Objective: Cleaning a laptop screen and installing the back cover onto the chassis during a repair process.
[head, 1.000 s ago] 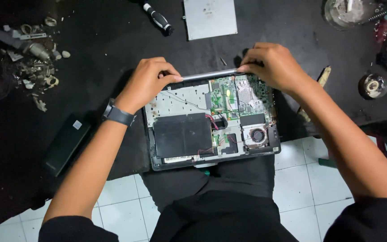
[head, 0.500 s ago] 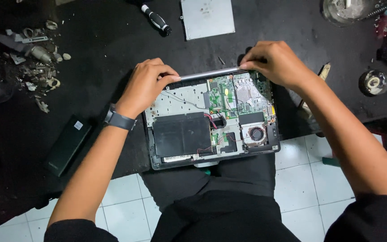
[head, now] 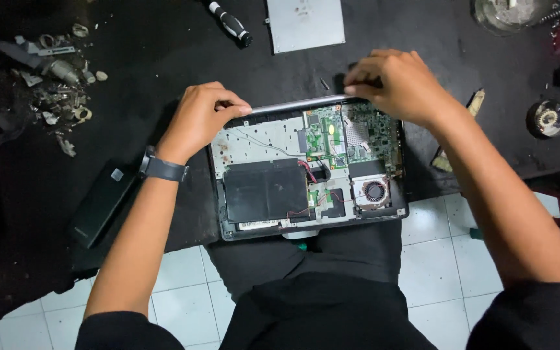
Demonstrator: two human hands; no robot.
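Observation:
An opened laptop base (head: 306, 170) lies at the near edge of a black work surface, its bottom cover off. Inside I see a black battery (head: 264, 190), a green circuit board (head: 351, 133) and a round fan (head: 374, 192). My left hand (head: 197, 120), with a dark watch on the wrist, grips the laptop's far left edge, fingers curled over the silver rim. My right hand (head: 400, 84) grips the far right corner, fingers closed over the rim above the circuit board.
A grey metal cover plate (head: 304, 24) and a black-handled screwdriver (head: 228, 24) lie at the back. Small metal scraps (head: 56, 81) are piled at the left. A black rectangular pack (head: 102, 202) lies near left. Round parts (head: 548, 118) sit right. White floor tiles show below.
Both hands stay on the laptop's far edge. My right hand has shifted slightly along the rim; the laptop has barely moved.

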